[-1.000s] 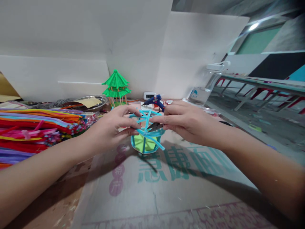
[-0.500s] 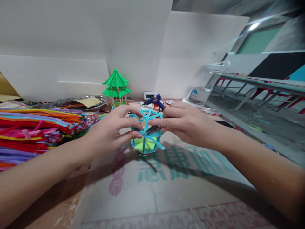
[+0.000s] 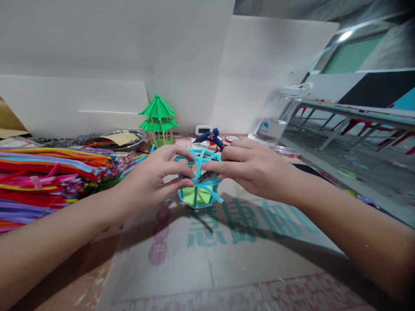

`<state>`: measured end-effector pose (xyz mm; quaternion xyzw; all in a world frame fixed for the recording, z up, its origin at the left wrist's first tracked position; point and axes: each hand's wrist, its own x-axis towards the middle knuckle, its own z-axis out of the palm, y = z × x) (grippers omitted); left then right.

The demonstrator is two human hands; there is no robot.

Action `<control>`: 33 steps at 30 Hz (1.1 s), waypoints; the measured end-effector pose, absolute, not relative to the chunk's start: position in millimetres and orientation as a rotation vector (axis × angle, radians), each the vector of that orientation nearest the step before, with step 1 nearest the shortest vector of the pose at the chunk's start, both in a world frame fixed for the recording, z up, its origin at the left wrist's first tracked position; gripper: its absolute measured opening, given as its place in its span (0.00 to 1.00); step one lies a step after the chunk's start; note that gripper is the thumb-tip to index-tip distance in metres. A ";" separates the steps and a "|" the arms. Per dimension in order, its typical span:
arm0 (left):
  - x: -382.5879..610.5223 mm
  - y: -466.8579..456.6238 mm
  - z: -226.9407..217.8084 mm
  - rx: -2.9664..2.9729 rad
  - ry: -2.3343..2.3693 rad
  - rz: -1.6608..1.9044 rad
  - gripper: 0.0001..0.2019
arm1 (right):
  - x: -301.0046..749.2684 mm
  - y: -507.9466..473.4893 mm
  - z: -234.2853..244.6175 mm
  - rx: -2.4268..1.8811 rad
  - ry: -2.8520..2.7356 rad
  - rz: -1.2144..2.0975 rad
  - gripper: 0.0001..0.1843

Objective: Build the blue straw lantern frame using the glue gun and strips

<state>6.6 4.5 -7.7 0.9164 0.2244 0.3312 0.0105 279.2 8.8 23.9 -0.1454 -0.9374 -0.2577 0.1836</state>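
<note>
A small many-sided frame of light blue pipe cleaners (image 3: pixel 196 196) with a yellow-green base (image 3: pixel 201 197) stands on the printed sheet. My left hand (image 3: pixel 155 172) is closed on its upper left rim, thumb and fingertips pinching the blue strips. From the right, my right hand (image 3: pixel 254 168) is closed around a dark pointed tool (image 3: pixel 209 176), whose tip meets the rim near my left thumb. Most of that tool is hidden by the fingers. One loose blue strip end (image 3: pixel 214 194) sticks out toward the lower right. Other strips cross over the frame's top.
Bundled coloured pipe cleaners (image 3: pixel 48 181) lie at left. Behind the frame are a green-roofed model pavilion (image 3: pixel 158 119), a blue glue gun (image 3: pixel 210 137), a small digital clock (image 3: pixel 203 129) and a metal dish (image 3: pixel 139 139). A water bottle (image 3: pixel 275 119) stands back right, before white boards (image 3: pixel 181 65).
Almost nothing differs. The loose blue strip end and the frame have shifted very slightly; both hands keep their hold.
</note>
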 end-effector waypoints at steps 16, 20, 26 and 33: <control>6.4 5.6 -9.2 2.848 0.686 1.052 0.04 | 282.3 8.9 25.1 -0.464 -2.655 -0.646 0.17; 7.2 5.3 -8.7 2.850 0.692 1.047 0.04 | 280.8 7.4 24.7 -0.448 -2.649 -0.746 0.18; 8.0 4.5 -8.6 2.844 0.697 1.048 0.04 | 280.8 6.0 24.0 -0.461 -2.641 -0.772 0.18; 8.2 4.6 -7.8 2.848 0.692 1.045 0.04 | 277.9 3.6 25.1 -0.420 -2.634 -0.784 0.18</control>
